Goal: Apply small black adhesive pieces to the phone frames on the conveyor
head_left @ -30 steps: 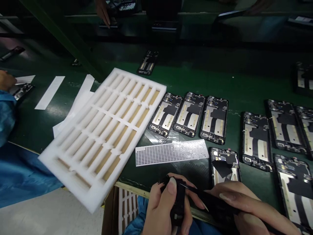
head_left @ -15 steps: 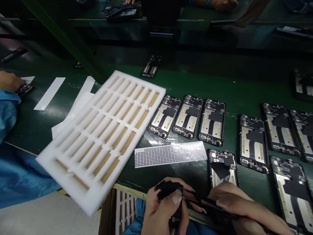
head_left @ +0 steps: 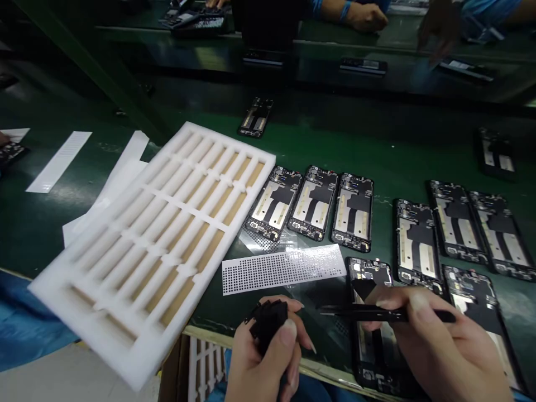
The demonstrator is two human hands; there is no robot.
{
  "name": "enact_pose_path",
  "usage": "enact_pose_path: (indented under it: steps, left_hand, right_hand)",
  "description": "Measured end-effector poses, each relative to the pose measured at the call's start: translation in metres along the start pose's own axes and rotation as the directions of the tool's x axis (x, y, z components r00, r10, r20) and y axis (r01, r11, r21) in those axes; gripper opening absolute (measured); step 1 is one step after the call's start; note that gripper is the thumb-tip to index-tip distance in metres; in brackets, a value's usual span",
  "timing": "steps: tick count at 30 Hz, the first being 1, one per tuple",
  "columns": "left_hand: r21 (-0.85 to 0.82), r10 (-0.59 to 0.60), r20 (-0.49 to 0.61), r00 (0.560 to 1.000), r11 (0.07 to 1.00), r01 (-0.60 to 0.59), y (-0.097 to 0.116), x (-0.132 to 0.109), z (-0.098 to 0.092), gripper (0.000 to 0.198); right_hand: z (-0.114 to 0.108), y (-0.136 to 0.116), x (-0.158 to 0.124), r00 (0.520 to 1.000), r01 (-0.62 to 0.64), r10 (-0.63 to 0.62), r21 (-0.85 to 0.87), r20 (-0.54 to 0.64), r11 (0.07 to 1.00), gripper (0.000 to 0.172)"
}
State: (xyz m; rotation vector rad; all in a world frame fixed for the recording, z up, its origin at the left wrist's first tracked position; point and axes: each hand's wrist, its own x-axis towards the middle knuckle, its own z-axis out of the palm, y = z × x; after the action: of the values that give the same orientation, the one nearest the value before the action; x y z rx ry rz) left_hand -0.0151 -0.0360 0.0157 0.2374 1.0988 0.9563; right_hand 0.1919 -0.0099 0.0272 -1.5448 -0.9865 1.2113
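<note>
My left hand (head_left: 268, 352) is closed around small black phone parts (head_left: 269, 322), thumb pressed on top; their exact kind is hard to make out. Black tweezers (head_left: 364, 313) lie in my right hand (head_left: 435, 335), their tips pointing left, apart from the black parts. Beneath that hand is an opened phone (head_left: 372, 368), partly hidden by my fingers, with a dark flap near its top. A white sheet of black dots (head_left: 285, 268) lies just beyond my left hand.
Several opened phones (head_left: 353, 212) lie across the green bench, and one (head_left: 256, 117) sits farther back. A white foam tray (head_left: 163, 262) with slots slants on the left, overhanging the bench edge. White paper strips (head_left: 61, 162) lie beyond it. Other people's hands (head_left: 366, 17) show across the bench.
My right hand with the tweezers has drawn away from the black parts to the right, over the nearest phone. My left hand still holds the parts. The view has shifted slightly.
</note>
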Motion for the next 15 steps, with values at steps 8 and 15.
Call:
enact_pose_path:
  steps: [8, 15]
  left_hand:
    - [0.041, 0.005, -0.005, 1.0, 0.999, -0.004, -0.011, 0.006, 0.004, 0.047]
    - [0.035, 0.135, -0.083, 0.987, 0.991, -0.133, -0.016, 0.004, 0.011, 0.046]
  right_hand:
    - [0.002, 0.012, -0.006, 0.988, -0.066, 0.065, 0.0, 0.14, 0.998, 0.037]
    - [0.029, 0.011, -0.017, 0.965, -0.027, -0.027, 0.203, 0.262, 0.979, 0.038]
